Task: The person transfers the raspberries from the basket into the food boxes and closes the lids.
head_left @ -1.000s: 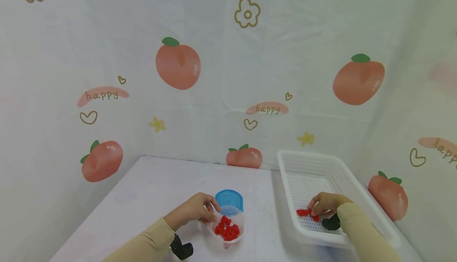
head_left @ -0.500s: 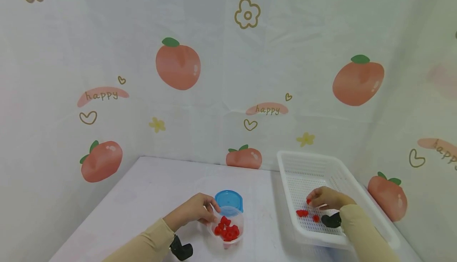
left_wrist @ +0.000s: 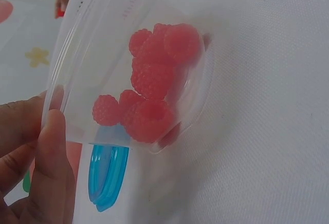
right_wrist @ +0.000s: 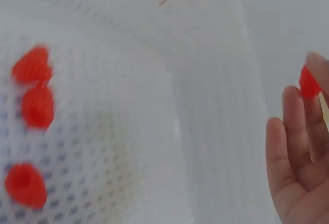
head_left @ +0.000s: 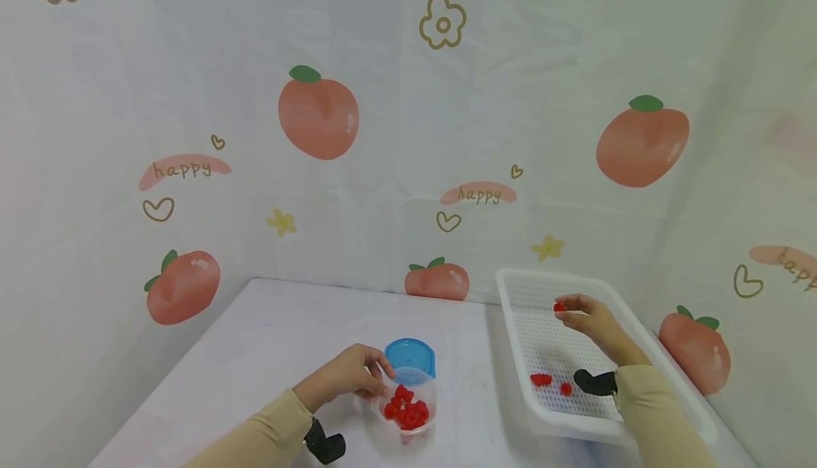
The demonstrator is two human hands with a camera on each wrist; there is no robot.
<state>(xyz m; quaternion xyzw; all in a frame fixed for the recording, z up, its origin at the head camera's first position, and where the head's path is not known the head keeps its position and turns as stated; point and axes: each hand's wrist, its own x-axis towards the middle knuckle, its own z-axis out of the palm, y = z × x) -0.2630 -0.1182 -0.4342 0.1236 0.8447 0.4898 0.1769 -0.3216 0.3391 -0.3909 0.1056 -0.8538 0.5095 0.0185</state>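
Observation:
My left hand (head_left: 353, 374) pinches the rim of a clear plastic cup (left_wrist: 115, 34) between thumb and fingers. Several red raspberries (left_wrist: 154, 80) lie inside the cup, which stands on the table. Over the white basket, my right hand (head_left: 590, 318) holds one raspberry (right_wrist: 308, 84) between thumb and fingertips, raised above the basket floor. Three more raspberries lie on that perforated floor: two touch each other (head_left: 541, 380) and a single raspberry (head_left: 566, 388) sits apart, all clear of the hand.
A blue lid (head_left: 410, 356) lies just behind the cup. The white basket (head_left: 520, 354) stands at the table's right side, with raised walls. Behind the table (head_left: 293, 319) hangs a printed cloth (head_left: 383, 205). A black wrist camera (head_left: 325, 445) sits under each forearm.
My right hand has picked one raspberry off the basket floor and lifted it up and toward the basket's far end. The left hand and the cup have stayed in place.

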